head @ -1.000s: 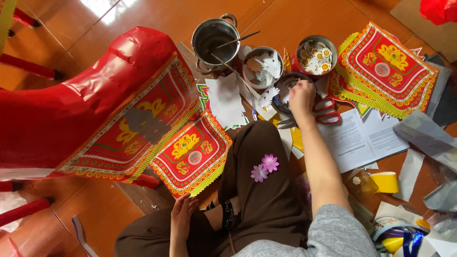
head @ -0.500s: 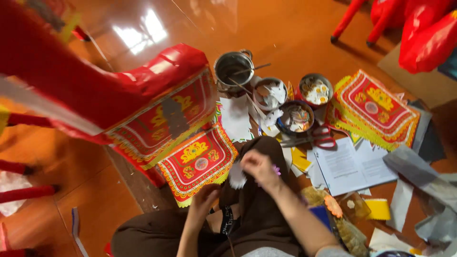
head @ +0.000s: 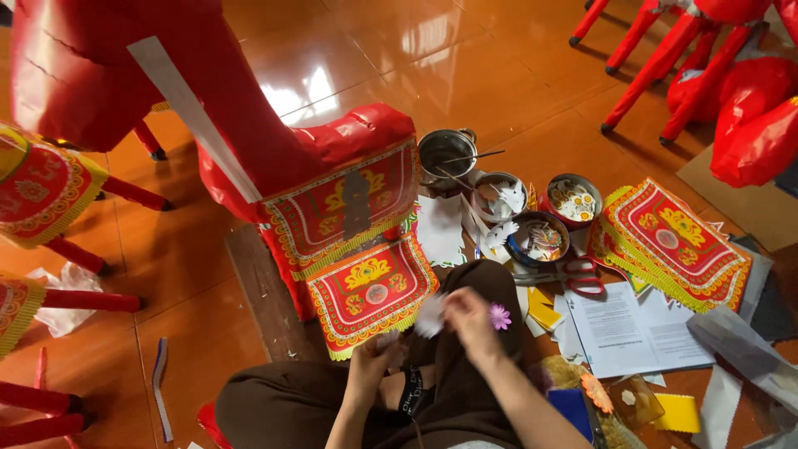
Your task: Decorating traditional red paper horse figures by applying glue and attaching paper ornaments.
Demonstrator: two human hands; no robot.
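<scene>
Red paper horse (head: 249, 158) – 1 at knees, saddle panels (head: 370, 291) glued on; more red figures at edges.
Loose panels (head: 673, 241) – 1 stack, right.
Metal pot (head: 445, 154) – 1; bowls (head: 540, 241) – 3.
Scissors (head: 582, 278) – 1.
White cutout (head: 431, 316) – 1, over lap, pinched by right hand (head: 465, 320); left hand (head: 374, 353) curled shut, contents unclear.
Judgement: hold cutout by edge, keep flat.

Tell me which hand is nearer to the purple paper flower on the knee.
Right. The right hand holds a white paper piece just left of the purple paper flower, almost touching it. The left hand sits lower and farther left, by the fringed red panel.
</scene>
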